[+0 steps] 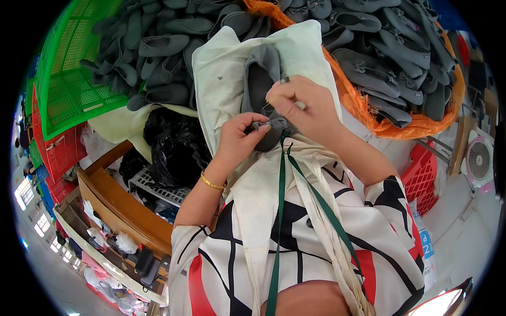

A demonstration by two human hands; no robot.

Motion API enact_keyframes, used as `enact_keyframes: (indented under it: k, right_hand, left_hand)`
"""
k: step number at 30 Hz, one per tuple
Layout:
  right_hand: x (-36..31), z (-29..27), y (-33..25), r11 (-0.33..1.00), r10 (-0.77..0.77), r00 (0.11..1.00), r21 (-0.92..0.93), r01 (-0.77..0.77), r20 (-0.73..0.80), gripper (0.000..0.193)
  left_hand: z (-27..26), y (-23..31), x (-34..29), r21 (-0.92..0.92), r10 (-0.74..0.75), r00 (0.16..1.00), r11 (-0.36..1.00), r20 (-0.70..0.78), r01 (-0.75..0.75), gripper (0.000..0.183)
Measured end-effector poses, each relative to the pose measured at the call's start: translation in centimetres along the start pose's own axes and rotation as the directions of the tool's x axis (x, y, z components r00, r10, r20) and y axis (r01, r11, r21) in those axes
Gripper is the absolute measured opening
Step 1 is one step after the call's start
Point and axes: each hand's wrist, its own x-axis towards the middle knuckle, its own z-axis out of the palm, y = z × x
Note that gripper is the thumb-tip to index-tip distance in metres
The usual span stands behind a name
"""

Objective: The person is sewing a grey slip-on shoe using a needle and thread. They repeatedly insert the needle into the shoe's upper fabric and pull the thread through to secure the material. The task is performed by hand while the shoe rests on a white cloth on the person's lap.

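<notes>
A dark grey slip-on shoe (257,84) lies on a white cloth cushion (219,76) in front of me, its toe end toward me. At that end sits a small grey fabric bow (276,125). My left hand (238,138) pinches the bow's left side between thumb and fingers. Just above the bow, my right hand (301,104) is closed in a pinch and slightly blurred. A thin line shows by its fingertips, too fine to name. A dark band (285,80) circles one of its fingers.
Many grey shoes fill a green plastic crate (71,87) at the far left. More, some with bows, lie in an orange sack (345,97) at the far right. Black plastic bags (171,142) and a wooden drawer (124,195) are left; a white fan (478,158) stands right.
</notes>
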Motion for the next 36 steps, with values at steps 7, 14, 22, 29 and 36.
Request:
enact_keyframes:
  k: [7, 14, 22, 29, 36]
  right_hand:
    - [-1.0, -5.1, 0.1, 0.398, 0.524, 0.801, 0.747, -0.532, 0.291, 0.017]
    - [-1.7, -26.5, 1.1, 0.379, 0.433, 0.829, 0.906, 0.189, -0.354, 0.012]
    - [-10.2, -46.4, 7.2, 0.827, 0.243, 0.332, 0.374, 0.421, -0.911, 0.023]
    - [-9.9, -40.5, 9.4, 0.991, 0.093, 0.346, 0.052, -0.126, -0.933, 0.023]
    - [-4.2, -9.4, 5.6, 0.761, 0.62, 0.78, 0.308, -0.571, -0.088, 0.018]
  left_hand:
    - [-0.3, 1.2, -1.2, 0.26, 0.204, 0.977, 0.941, 0.066, -0.214, 0.019]
    - [-0.5, 1.0, -1.7, 0.385, 0.469, 0.879, 0.798, 0.086, -0.463, 0.024]
    - [-0.3, 0.4, -1.9, 0.397, 0.483, 0.873, 0.791, 0.061, -0.465, 0.023]
    - [0.1, 0.1, -1.7, 0.434, 0.521, 0.851, 0.752, 0.069, -0.496, 0.025]
    - [0.6, -0.5, -2.5, 0.511, 0.575, 0.818, 0.695, 0.027, -0.506, 0.028]
